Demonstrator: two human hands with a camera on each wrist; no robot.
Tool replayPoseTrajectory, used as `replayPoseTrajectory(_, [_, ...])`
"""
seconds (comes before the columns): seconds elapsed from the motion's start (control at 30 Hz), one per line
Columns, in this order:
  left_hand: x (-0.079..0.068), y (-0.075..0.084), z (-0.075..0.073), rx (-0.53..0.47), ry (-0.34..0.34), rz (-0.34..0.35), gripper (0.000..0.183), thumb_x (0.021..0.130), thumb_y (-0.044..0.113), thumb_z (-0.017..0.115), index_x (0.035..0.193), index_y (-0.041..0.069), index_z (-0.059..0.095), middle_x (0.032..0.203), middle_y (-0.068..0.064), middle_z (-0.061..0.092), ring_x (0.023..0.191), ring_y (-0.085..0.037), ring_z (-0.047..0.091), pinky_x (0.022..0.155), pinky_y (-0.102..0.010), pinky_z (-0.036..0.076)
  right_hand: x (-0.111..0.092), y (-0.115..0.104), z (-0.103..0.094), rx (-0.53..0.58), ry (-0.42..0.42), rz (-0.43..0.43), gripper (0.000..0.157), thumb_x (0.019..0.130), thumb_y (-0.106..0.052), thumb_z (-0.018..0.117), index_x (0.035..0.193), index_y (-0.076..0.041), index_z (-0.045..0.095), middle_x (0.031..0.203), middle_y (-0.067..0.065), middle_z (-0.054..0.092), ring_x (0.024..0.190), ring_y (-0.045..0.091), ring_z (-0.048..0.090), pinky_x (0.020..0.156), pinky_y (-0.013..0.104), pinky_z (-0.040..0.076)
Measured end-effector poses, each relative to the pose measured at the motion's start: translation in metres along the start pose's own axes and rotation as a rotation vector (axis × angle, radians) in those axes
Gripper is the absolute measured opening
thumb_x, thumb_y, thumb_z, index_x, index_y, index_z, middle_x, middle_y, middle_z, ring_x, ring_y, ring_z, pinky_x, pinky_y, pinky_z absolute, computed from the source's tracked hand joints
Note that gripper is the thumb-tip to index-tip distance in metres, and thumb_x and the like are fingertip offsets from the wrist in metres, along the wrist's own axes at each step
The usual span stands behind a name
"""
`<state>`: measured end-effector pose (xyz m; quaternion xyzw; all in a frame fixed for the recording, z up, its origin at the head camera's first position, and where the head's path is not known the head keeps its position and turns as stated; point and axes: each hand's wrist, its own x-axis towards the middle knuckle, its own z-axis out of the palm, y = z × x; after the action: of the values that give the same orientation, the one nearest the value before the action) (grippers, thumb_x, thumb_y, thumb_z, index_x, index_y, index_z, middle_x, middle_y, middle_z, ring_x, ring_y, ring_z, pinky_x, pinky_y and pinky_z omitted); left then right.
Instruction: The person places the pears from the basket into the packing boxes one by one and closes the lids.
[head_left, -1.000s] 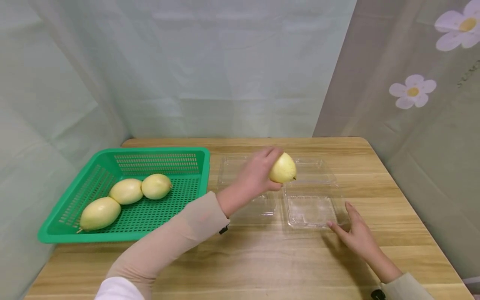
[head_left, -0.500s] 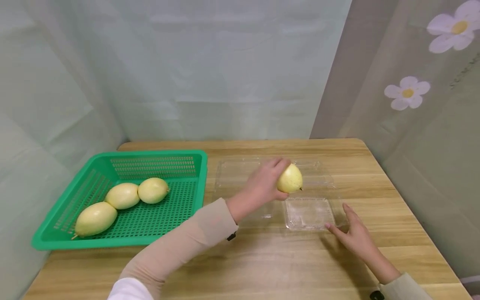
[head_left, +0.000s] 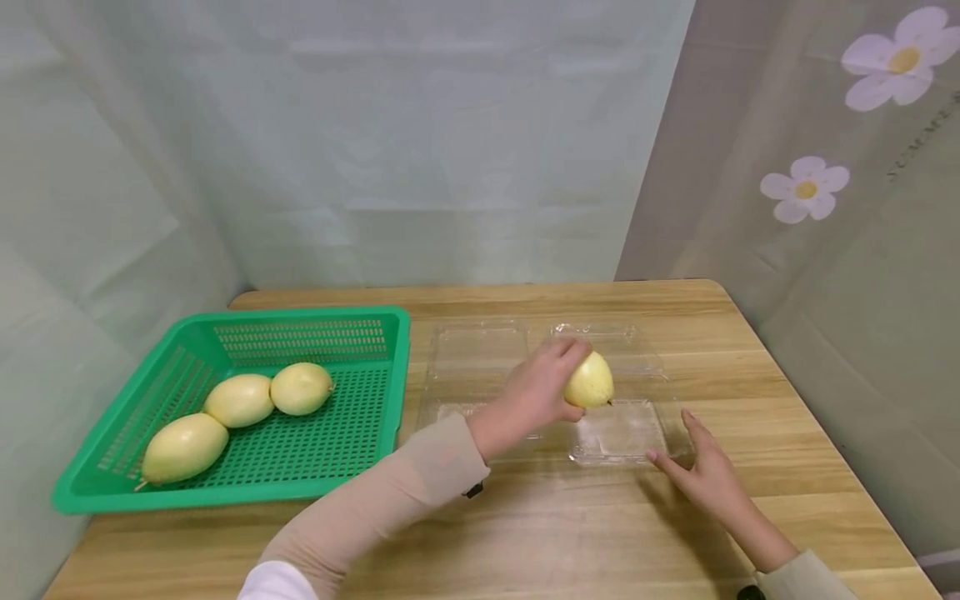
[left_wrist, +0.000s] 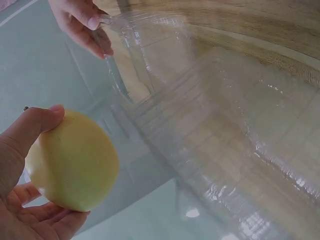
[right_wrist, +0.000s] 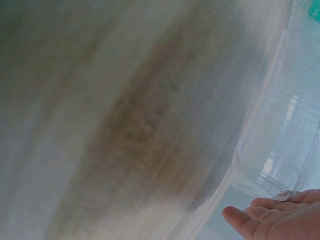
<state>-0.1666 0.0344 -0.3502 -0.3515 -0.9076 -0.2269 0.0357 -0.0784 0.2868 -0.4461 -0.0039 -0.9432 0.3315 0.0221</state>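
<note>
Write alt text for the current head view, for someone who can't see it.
A person's left hand holds a yellow fruit over clear boxes on a wooden table, while the right hand is at a corner of the near right box. To the left, a green basket holds three similar fruits.

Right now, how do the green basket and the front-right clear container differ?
The green basket is opaque; the clear container is see-through. The basket is larger than the container. The basket holds three yellow fruits; no fruit rests in the container, the fourth fruit being in the left grip. Both sit on the wooden table.
</note>
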Motion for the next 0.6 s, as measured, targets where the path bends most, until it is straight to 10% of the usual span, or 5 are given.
replayPoseTrajectory(0.6, [0.001,0.0,0.033,0.009,-0.027,0.064,0.08,0.062,0.02,0.089,0.132,0.012,0.051,0.13,-0.01,0.055,0.118,-0.025,0.054,0.096,-0.038,0.05,-0.001,-0.002,0.001,0.006,0.003,0.017,0.092,0.086,-0.035,0.069,0.143,0.016,0.019,0.144,0.042,0.022,0.131,0.058,0.023,0.104,0.067,0.024])
